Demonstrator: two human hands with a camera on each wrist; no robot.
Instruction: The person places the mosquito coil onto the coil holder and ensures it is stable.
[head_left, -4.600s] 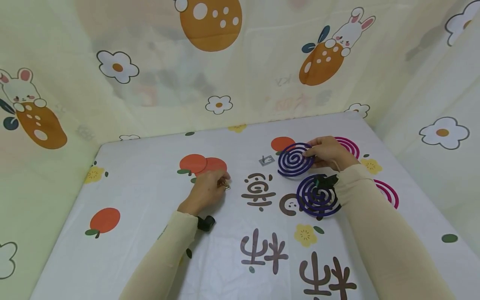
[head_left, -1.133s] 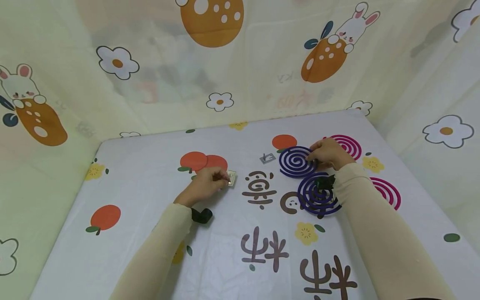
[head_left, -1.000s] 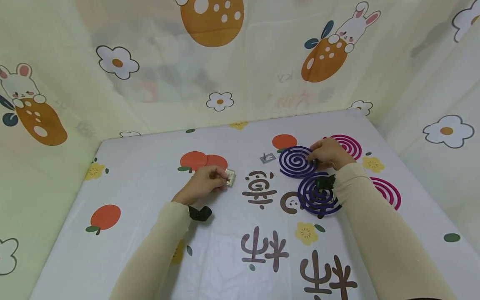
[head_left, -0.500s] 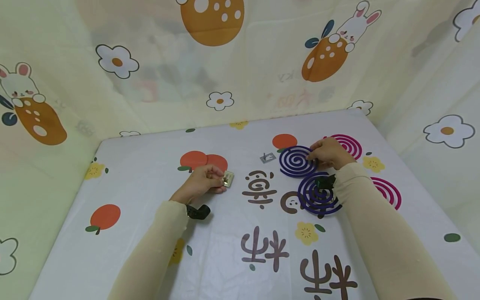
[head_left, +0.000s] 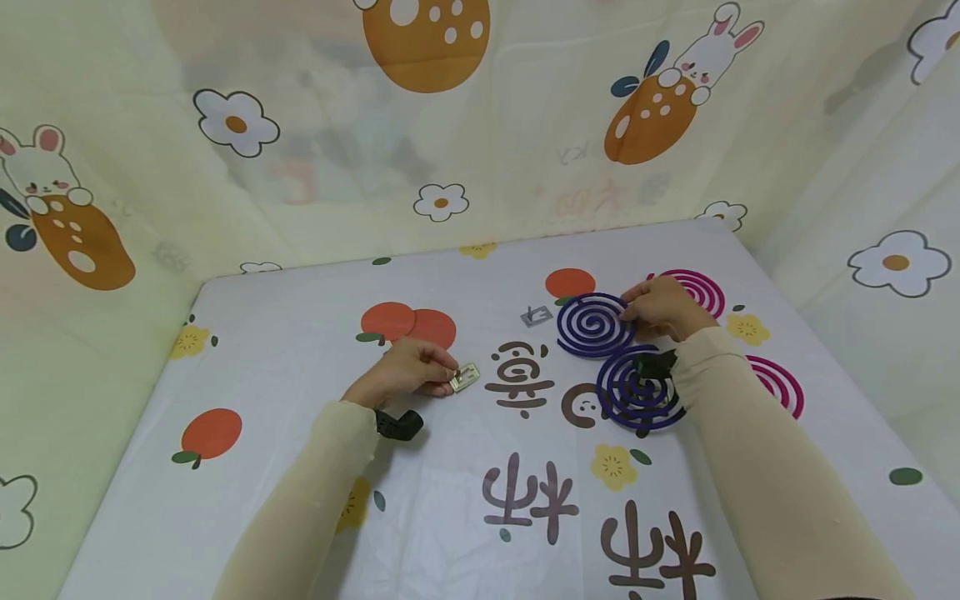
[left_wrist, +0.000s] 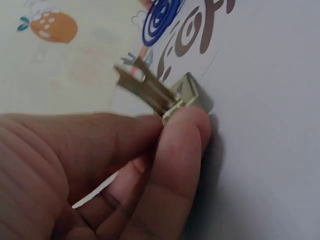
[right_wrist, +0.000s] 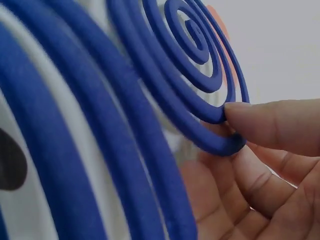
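Pinching a gold metal stand between thumb and fingers of the left hand, left of centre over the tabletop. Seen close in the left wrist view with a forked tab angled up out of a flat frame (prong tips slightly blurred). Cannot tell whether resting on the cloth or held just above it.

Gripping the upper blue coil by its right edge with the right hand: thumb on the top face, fingers bent beneath, per the right wrist view.

Noted on the near side of that coil: lower blue coil, partly hidden by a black wrist device. Close together at the rims; cannot tell whether overlapping or merely side by side.

Noted just left of the upper blue coil: silver metal stand, lying on the cloth with a small tab raised, well apart from the left hand.

Noted at the right: far pink coil, partly covered by the right hand; near pink coil, partly covered by the right sleeve.

Spread beneath: white cloth printed with oranges, yellow flowers and brown characters. Hung behind: cream curtain printed with rabbits and white flowers.
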